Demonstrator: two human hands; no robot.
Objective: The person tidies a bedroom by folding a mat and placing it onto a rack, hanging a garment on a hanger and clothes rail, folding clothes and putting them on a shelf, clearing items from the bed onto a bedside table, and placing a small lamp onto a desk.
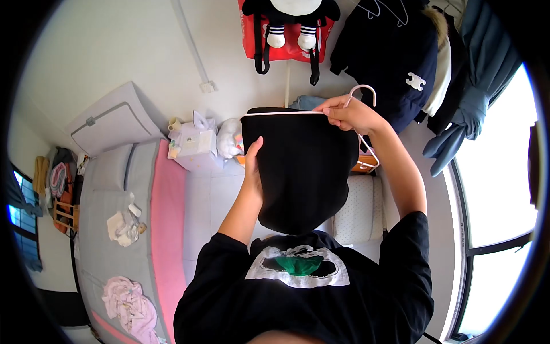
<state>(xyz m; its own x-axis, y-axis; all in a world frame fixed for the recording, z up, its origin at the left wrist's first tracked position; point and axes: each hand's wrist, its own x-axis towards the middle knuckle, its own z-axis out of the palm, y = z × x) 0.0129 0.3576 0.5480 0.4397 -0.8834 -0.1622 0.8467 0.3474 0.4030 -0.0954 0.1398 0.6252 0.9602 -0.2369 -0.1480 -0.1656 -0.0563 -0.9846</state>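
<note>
In the head view my right hand [354, 114] grips a white clothes hanger [283, 113] just below its hook, fingers pinched round it. One arm of the hanger runs along the top edge of a black garment [303, 172]; another part shows past the garment's right side. The dark cloth hangs in front of my chest, and its exact kind cannot be made out. My left hand [254, 169] holds the garment's left edge, thumb on the near face and the other fingers hidden behind the cloth.
To the left stands a bed [137, 200] with tissues and a crumpled pink cloth [129, 309] on it. Ahead are a white box [195, 143], a red bag [252, 40] and hanging coats [389, 69]. A tied curtain [478, 86] and bright window [495, 172] lie right.
</note>
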